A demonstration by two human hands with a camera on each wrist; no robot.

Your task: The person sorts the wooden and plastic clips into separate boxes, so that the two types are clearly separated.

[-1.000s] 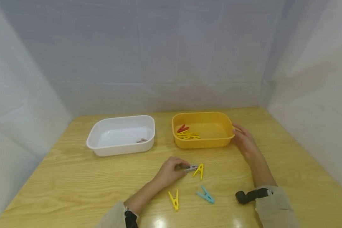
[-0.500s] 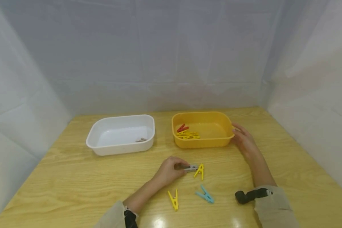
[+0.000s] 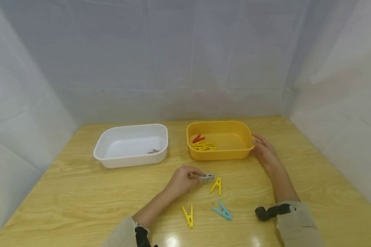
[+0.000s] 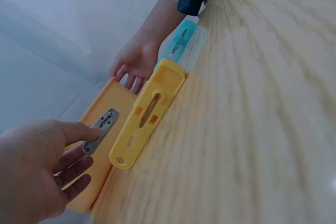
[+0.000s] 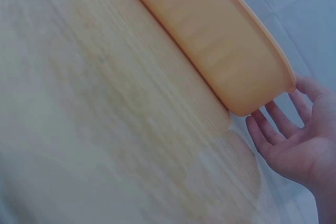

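My left hand (image 3: 196, 176) pinches a grey clothes peg (image 3: 207, 177) by one end, just above the wooden table (image 3: 80, 199) and in front of the yellow tub (image 3: 219, 155). In the left wrist view the grey peg (image 4: 101, 130) sits between thumb and fingers (image 4: 73, 169), beside a yellow peg (image 4: 147, 114). My right hand (image 3: 259, 145) lies open with straight fingers against the yellow tub's right end; the right wrist view shows its fingers (image 5: 278, 124) by the tub wall (image 5: 220, 51).
A white tub (image 3: 130, 162) at the left holds a grey peg (image 3: 153, 151). The yellow tub holds a red peg (image 3: 198, 139) and yellow pegs (image 3: 204, 146). Two yellow pegs (image 3: 216, 185) (image 3: 188, 216) and a blue peg (image 3: 223, 210) lie near the front. White sheets wall the table.
My left hand has drawn the grey peg a little up and away from the yellow peg it lay beside. The right hand has stayed by the yellow tub.
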